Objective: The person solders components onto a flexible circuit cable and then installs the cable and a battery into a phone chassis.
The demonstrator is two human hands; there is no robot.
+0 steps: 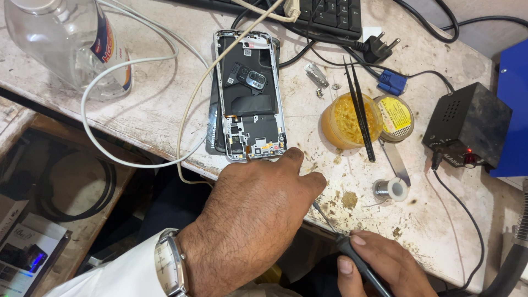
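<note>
Frankly, these were my notes on that moment, watching from afar.

Risk, heat: I judged the soldering iron [352, 256] the main hazard; its thin tip pointed toward the left hand [258, 220], and a small slip could have burned a finger or touched the wrong spot on the board.

Risk, cables: the white cable [110, 71] and a beige one looped over and beside the opened phone [250, 93]; a snag could have dragged it off the near edge of the workbench [165, 110].

Risk, clutter: the black tweezers [360, 110] lay balanced across the flux tub [344, 121], so a bump could have tipped them into the paste.

Left hand: it lay palm down at the near edge, fingers loosely spread, the thumb tip touching the phone's near end; it gripped nothing.

Right hand [379, 264]: it was closed around the iron's dark handle, near and to the right.

Phone, place: it lay flat on the bench, left of the flux tub, lengthwise from near to far, on top of a dark panel.

Phone, look: back cover off, silver frame, camera module far, black shielding in the middle, small board near.

Tip contact: I could not tell whether the tip touched anything, as the hand hid it.

Nearby: a solder spool [391, 188] and a small black power box [467, 124] sat to the right.
</note>
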